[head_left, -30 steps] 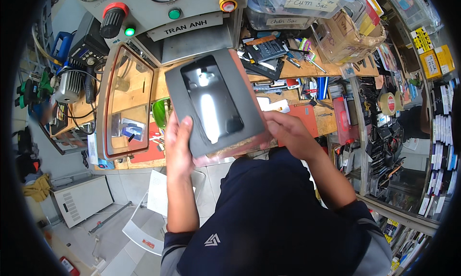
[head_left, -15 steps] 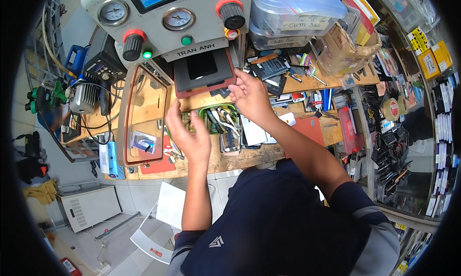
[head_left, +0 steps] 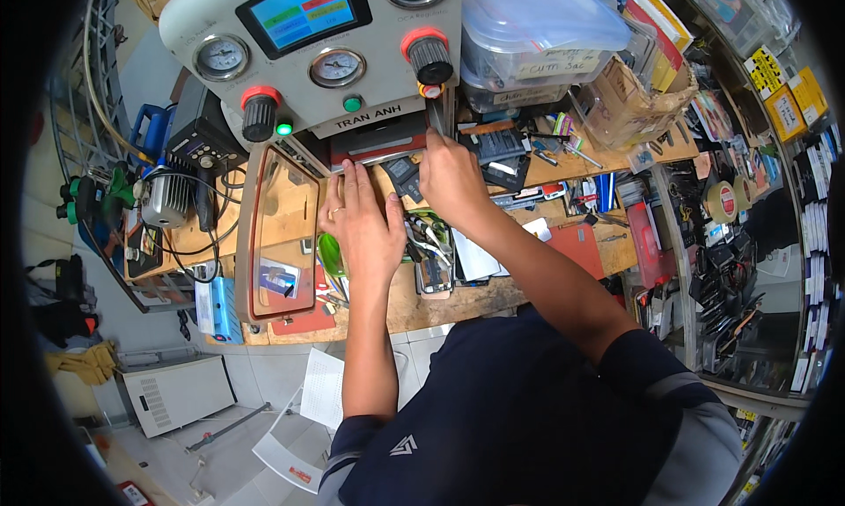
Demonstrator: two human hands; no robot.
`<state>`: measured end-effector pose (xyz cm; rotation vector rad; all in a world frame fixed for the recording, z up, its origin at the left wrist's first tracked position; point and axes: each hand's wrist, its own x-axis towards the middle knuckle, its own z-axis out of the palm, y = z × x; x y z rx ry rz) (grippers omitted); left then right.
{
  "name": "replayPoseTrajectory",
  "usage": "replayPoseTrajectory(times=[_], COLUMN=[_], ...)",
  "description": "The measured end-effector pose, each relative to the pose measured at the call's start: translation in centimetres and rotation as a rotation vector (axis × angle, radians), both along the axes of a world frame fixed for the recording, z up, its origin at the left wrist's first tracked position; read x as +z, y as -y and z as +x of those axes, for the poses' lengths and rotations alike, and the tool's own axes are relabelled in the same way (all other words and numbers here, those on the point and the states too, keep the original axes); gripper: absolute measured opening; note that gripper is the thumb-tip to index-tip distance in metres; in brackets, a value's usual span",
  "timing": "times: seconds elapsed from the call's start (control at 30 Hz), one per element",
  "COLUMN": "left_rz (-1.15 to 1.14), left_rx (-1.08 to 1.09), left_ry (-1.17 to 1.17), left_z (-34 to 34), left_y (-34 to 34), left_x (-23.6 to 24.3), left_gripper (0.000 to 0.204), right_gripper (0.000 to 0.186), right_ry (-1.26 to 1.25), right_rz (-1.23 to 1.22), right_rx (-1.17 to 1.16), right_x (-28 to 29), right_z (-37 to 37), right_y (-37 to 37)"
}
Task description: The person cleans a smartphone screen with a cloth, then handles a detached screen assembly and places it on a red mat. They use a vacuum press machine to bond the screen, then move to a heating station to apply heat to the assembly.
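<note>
A grey press machine (head_left: 290, 62) with dials and a small screen stands in front of me. Its chamber holds a reddish-brown tray (head_left: 393, 147) carrying a dark pad, mostly hidden under the machine's front. My left hand (head_left: 365, 229) is open, its outstretched fingertips against the front edge of the chamber and tray. At the tray's right end is my right hand (head_left: 455, 182), fingers bent in and closed at its edge; the thumb is hidden. The machine's hinged door (head_left: 283, 242), with a clear window and brown frame, hangs open left of my left hand.
Below my hands lies a green-rimmed basket (head_left: 331, 255) of small tools, partly covered. Phone parts (head_left: 506, 145) and pens crowd the bench to the right. Clear plastic boxes (head_left: 541, 31) and a cardboard box (head_left: 638, 101) stand behind them. Cables and a pump (head_left: 167, 194) are at the left.
The tray has slid deeper into the chamber. My left hand has moved up and right to its front edge, and my right hand has followed at its right end. The view has shifted slightly.
</note>
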<state>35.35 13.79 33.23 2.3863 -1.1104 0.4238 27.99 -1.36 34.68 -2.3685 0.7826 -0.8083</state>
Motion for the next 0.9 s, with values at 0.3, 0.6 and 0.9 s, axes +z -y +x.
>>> replayPoseTrajectory(times=[0.3, 0.6, 0.9], left_rz=[-0.111, -0.547, -0.610], left_rx=[-0.126, -0.064, -0.087], left_ry=[-0.022, 0.321, 0.261], left_z=[1.8, -6.0, -3.4], left_y=[2.5, -9.2, -9.8], left_x=[1.3, 8.4, 8.3], left_gripper=[0.053, 0.026, 0.011], right_gripper=[0.030, 0.022, 0.007], right_ry=[0.252, 0.152, 0.298], right_rz=[-0.013, 0.023, -0.149], right_rx=[0.281, 0.260, 0.404], right_x=[0.1, 1.8, 8.2], right_z=[-5.9, -13.3, -8.9], right_y=[-3.1, -3.4, -3.8])
